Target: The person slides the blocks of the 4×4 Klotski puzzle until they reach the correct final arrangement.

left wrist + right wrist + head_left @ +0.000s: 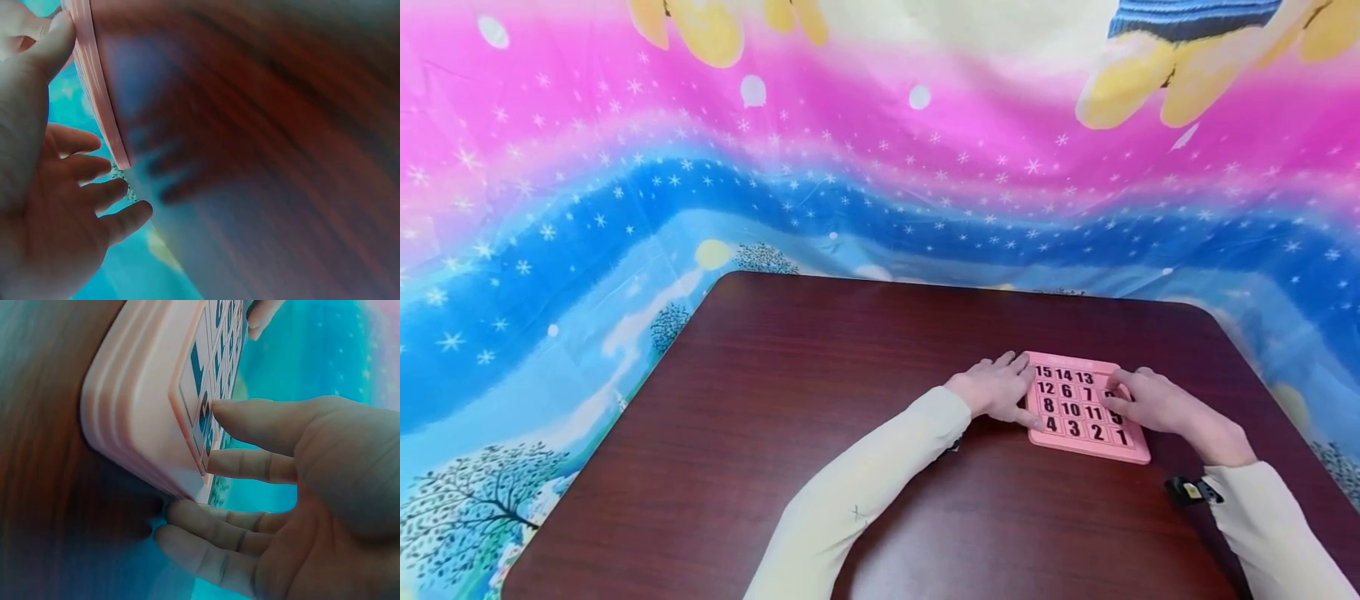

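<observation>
A pink sliding number puzzle (1078, 452) lies flat on the table, its square tiles printed with black numbers. A gap shows in the top row, right of the 13 tile (1084, 378). Along the puzzle's left edge rests my left hand (996, 388), fingers spread, the thumb (59, 44) touching the rim in the left wrist view. My right hand (1161, 406) is over the right column, thumb and index finger touching tiles and partly covering their numbers. Its other fingers (200, 550) extend beside the puzzle's side in the right wrist view.
The dark wooden table (760, 400) has rounded corners. Behind and around it hangs a pink and blue cloth (850, 150) with snowflakes and trees. A black strap (1191, 491) sits at the right wrist, by the light sleeve (1270, 517).
</observation>
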Demonstrator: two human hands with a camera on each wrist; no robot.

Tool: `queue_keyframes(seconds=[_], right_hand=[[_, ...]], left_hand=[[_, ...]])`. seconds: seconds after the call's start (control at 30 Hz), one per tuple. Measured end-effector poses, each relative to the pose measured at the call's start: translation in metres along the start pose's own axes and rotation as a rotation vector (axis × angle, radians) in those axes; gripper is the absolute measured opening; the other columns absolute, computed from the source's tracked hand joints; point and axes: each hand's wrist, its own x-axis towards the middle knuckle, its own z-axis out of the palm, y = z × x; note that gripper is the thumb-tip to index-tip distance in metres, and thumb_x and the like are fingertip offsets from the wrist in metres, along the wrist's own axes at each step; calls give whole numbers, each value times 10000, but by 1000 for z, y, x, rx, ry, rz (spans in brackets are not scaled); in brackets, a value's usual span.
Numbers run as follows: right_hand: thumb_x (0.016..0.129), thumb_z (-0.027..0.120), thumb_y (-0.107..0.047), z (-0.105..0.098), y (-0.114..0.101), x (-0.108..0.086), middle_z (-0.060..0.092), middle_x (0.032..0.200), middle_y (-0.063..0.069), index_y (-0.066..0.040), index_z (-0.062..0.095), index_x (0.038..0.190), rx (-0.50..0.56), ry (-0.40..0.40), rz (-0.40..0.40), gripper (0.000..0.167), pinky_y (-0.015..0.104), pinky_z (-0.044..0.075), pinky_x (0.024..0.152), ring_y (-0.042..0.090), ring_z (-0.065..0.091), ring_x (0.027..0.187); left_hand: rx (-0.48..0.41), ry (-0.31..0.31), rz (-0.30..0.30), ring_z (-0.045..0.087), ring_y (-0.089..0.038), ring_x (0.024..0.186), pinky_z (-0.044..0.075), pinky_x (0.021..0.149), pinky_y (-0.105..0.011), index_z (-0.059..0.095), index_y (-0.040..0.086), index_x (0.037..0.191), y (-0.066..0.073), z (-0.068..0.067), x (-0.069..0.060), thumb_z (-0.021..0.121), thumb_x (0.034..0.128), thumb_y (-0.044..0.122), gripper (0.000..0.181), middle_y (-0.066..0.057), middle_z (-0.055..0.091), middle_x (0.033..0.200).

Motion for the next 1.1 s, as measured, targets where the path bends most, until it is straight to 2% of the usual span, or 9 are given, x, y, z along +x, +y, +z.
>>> queue_keyframes(seconds=[0.13, 0.3, 0.43, 0.6, 0.9, 1.1], right_hand=[[914, 664, -278, 2, -9, 3, 567, 834, 69, -14, 636, 1055, 15, -13, -26, 301, 309, 401, 627, 212, 484, 760], [914, 671, -290, 4, -19, 0, 564, 857, 60, -32, 648, 1060, 36, -24, -43, 297, 298, 405, 633, 196, 492, 765], [914, 674, -316, 7, -32, -3, 579, 916, 84, -37, 644, 1121, 59, -34, -57, 349, 307, 438, 647, 193, 516, 778], [904, 683, -283, 12, -52, -5, 567, 913, 67, -47, 641, 1167, 69, -24, -101, 355, 284, 418, 628, 158, 502, 748], [906, 683, -315, 15, -84, -5, 540, 909, 59, -83, 657, 1179, 54, -39, -157, 359, 253, 389, 608, 129, 468, 725], [920, 664, -353, 16, -104, -5, 551, 935, 54, -97, 655, 1182, 54, -56, -192, 366, 244, 398, 607, 118, 480, 740]], left_hand=[[49, -44, 19, 26, -139, 1548, 218, 1251, -329, 125, 232, 1590, -5, 2, -9, 421, 812, 835, 1028, 51, 19, 1674], [53, -83, 25, 5, -131, 1547, 192, 1260, -321, 118, 209, 1591, -13, 3, -21, 412, 809, 842, 1048, 38, 12, 1674], [59, -72, 24, 59, -142, 1547, 212, 1249, -279, 169, 174, 1585, -23, 5, -31, 474, 771, 849, 1101, 15, 75, 1673], [54, -43, 15, 114, -160, 1542, 263, 1228, -269, 230, 138, 1571, -35, 9, -46, 551, 675, 883, 1209, -16, 135, 1665], [17, -29, 21, 125, -218, 1542, 214, 1251, -298, 244, 89, 1562, -53, 20, -79, 590, 676, 858, 1223, -77, 141, 1661], [-3, -43, -4, 123, -230, 1541, 184, 1262, -315, 242, 79, 1562, -66, 23, -97, 627, 674, 831, 1225, -94, 136, 1659]])
